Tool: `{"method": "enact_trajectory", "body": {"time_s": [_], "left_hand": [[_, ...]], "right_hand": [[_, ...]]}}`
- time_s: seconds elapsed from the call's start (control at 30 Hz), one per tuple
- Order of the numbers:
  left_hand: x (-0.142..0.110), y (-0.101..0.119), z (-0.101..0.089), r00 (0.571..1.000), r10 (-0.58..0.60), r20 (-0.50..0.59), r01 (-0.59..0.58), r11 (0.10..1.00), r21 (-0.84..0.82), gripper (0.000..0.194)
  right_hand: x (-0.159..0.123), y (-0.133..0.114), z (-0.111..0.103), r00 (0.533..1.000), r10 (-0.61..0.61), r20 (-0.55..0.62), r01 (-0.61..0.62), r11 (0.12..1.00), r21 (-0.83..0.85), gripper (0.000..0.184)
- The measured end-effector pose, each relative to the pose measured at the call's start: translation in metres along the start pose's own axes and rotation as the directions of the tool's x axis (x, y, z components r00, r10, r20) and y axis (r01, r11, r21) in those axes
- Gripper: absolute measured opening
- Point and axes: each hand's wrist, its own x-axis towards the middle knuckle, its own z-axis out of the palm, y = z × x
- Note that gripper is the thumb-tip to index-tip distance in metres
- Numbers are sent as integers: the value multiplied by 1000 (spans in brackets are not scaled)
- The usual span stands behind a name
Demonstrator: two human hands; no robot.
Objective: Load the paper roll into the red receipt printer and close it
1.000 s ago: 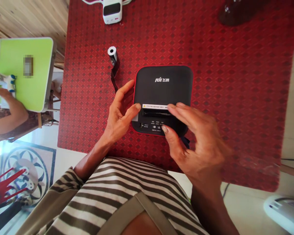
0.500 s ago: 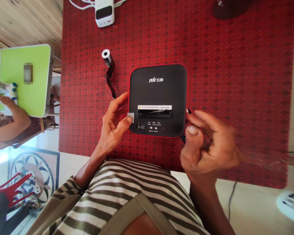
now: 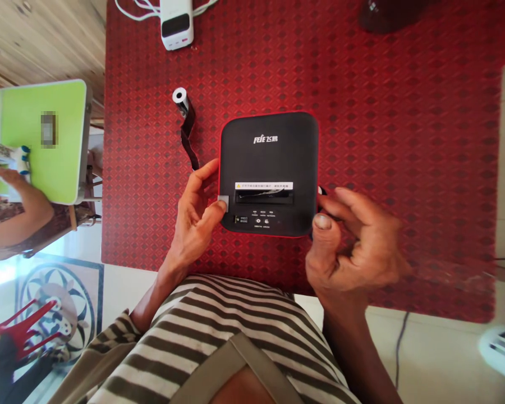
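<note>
"FEIE 飞鹅" [image 3: 265, 139] marks the black device [image 3: 269, 163], a warning triangle [image 3: 238, 186] its label [image 3: 264, 186].

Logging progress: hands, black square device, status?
Left hand: on device, left edge. Right hand: at its right side, contact unclear. Device: logo up. Black-and-white cylindrical roll: apart, apparently not blocking.

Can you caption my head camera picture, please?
Hands at both sides of a black FEIE machine on a red table.

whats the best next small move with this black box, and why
Probably brace the black box with the left hand so the right hand can work at its right side. The left hand is at the left edge, thumb on a grey patch; the right is curled by the right edge, any contact unclear.
</note>
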Motion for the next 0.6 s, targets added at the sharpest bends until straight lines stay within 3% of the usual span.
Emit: {"method": "enact_trajectory", "body": {"time_s": [0.47, 0.6], "left_hand": [[4, -3, 3, 999, 27, 31, -27, 1000, -8, 66], [3, -6, 4, 997, 67, 23, -67, 998, -17, 65]], "right_hand": [[8, -3, -4, 997, -66, 26, 66, 998, 5, 43], [26, -5, -14, 990, -85, 112, 89, 996, -26, 31]]}}
